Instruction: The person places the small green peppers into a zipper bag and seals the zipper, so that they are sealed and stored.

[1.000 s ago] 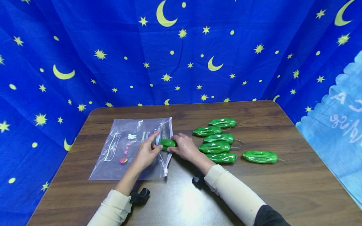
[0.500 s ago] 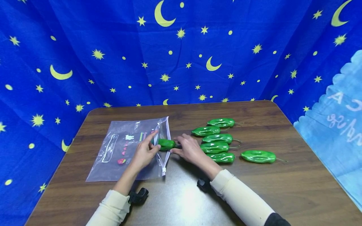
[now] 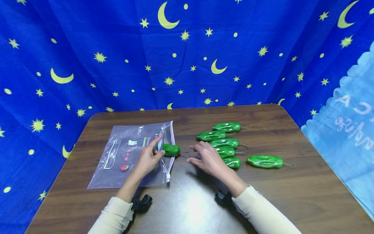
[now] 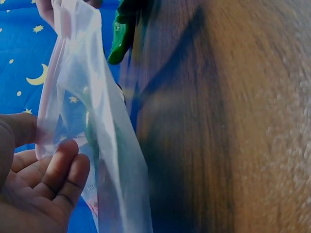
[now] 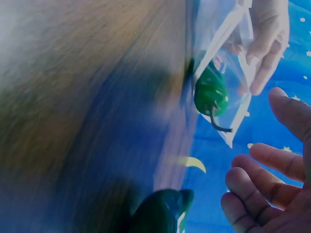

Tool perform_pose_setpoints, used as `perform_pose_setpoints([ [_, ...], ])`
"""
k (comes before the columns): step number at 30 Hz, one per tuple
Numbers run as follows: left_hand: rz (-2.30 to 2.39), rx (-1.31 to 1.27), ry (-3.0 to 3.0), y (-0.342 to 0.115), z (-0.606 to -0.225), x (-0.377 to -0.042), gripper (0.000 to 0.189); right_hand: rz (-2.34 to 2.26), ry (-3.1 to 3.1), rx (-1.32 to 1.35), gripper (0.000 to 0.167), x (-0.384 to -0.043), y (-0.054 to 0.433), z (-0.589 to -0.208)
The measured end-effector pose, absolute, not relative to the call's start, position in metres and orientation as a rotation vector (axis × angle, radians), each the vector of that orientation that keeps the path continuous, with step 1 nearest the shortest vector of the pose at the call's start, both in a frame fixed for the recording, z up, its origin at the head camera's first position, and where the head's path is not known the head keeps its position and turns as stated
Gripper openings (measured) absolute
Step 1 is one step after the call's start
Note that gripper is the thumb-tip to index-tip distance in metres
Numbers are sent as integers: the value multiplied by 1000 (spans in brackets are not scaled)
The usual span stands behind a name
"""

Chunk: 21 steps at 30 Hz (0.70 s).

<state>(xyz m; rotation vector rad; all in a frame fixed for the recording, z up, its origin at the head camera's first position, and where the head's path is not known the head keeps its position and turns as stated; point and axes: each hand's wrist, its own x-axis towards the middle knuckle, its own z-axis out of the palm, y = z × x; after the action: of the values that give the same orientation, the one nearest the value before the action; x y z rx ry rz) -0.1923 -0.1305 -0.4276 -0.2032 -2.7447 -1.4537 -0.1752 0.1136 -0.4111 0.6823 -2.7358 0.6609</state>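
Observation:
A clear zip bag with small printed pictures lies flat on the left of the table, its mouth facing right. My left hand pinches the upper layer of the mouth between thumb and fingers, lifting it, as the left wrist view shows. In the parted mouth lies a green pepper, stem pointing out to the right; its far end is behind the left hand. My right hand hovers right of the stem with fingers spread and nothing in them. It partly hides several green peppers stacked in a column.
One more green pepper lies apart at the right. A white slider sits at the near end of the bag's zip. Behind the wooden table hangs a blue curtain with moons and stars.
My right hand has let go of the pepper in the bag's mouth and moved right, toward the column of peppers. The left hand keeps its hold on the bag.

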Motion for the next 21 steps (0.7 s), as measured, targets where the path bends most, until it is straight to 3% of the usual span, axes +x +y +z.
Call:
perform_pose_setpoints([
  [21, -1462, -179, -2748, -135, -430, -192, 65, 600, -2662, 668, 48, -157, 168, -407],
])
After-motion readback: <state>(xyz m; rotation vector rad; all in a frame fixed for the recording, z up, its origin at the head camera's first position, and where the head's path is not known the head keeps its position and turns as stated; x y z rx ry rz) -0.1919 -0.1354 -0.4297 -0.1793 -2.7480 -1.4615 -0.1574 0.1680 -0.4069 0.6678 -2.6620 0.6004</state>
